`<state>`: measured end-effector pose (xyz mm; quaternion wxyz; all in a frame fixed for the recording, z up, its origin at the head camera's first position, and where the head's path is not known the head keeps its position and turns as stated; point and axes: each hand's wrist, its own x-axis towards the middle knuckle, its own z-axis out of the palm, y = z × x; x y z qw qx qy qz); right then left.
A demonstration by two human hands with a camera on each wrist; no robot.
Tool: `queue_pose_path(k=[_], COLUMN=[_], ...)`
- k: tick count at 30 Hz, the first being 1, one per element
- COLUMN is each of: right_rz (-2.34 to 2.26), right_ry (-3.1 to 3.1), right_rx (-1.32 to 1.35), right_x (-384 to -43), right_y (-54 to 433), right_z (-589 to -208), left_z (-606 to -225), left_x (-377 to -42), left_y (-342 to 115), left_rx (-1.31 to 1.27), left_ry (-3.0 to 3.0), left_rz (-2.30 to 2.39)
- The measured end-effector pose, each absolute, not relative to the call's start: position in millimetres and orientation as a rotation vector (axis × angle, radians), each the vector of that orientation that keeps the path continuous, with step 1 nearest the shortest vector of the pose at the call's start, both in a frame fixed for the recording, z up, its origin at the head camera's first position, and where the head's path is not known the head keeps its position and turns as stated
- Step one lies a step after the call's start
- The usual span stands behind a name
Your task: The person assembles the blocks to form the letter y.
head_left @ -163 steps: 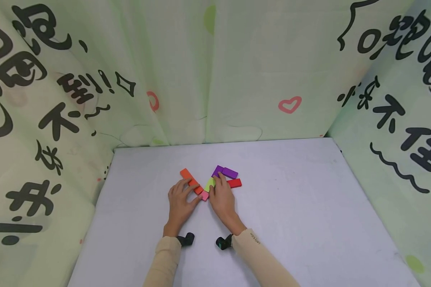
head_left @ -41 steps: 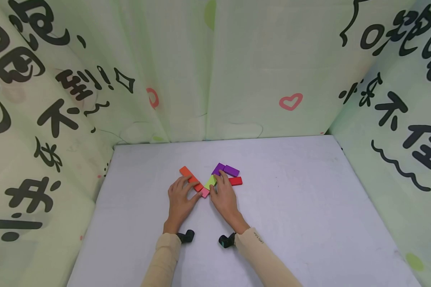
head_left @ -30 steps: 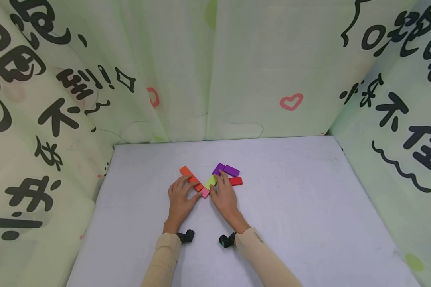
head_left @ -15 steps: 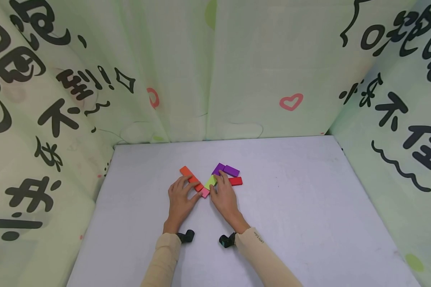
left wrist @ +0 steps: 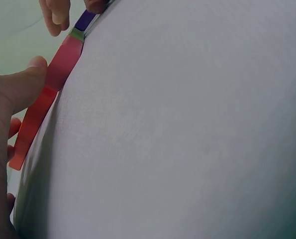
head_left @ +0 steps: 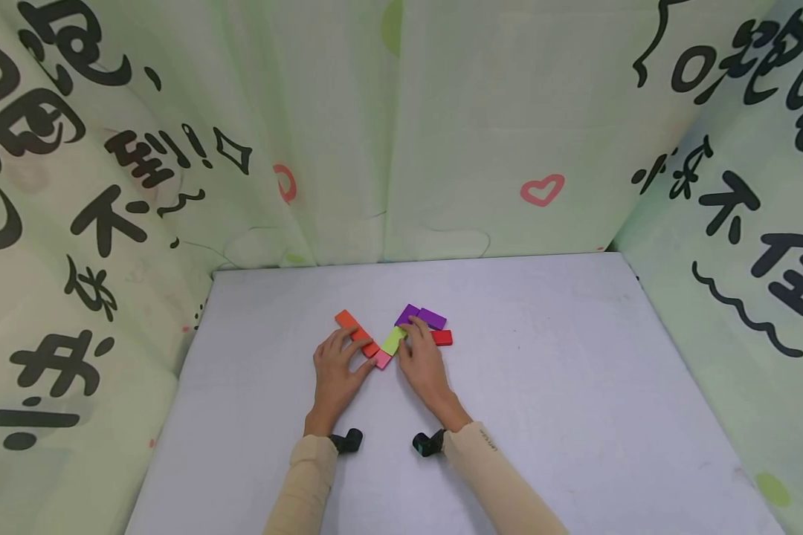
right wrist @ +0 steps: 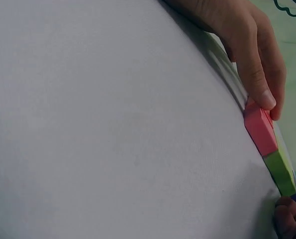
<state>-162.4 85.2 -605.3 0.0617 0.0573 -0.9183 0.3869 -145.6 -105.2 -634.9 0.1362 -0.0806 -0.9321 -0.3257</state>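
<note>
Small flat blocks form a zigzag line on the table. An orange block point(head_left: 343, 319) and a red-orange block point(head_left: 371, 350) slope down to a pink block point(head_left: 382, 360). From there a lime-green block point(head_left: 392, 341) and a purple block point(head_left: 407, 313) climb to the right. My left hand point(head_left: 334, 375) has its thumb by the joint of red-orange and pink, fingers across the far side of the row. My right hand point(head_left: 424, 371) hovers around the green-purple joint, thumb near the purple end, loosely bent fingertips a little off the blocks in the left wrist view.
A second purple block point(head_left: 433, 319) lies against the top of the line. Beneath it, a red block point(head_left: 445, 338) is partly covered by my right hand. The white table point(head_left: 542, 386) meets printed curtains point(head_left: 468, 148) at its back and sides.
My right hand has shifted slightly to the right off the green block, which now shows more fully. My left hand stays where it was, and the blocks keep their arrangement.
</note>
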Motion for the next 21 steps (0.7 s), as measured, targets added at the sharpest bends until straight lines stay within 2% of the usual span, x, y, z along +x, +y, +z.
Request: queue_pose_path(k=[21], right_rz=[1.085], right_ry=[-2.767], right_rx=[0.173], right_x=[-164.8], right_y=[89.1], right_z=[-607.3], left_z=[-635.2], left_x=[-144.8], left_y=[-104.6], left_rx=[-0.233], left_ry=[-2.664], left_rz=[-0.958])
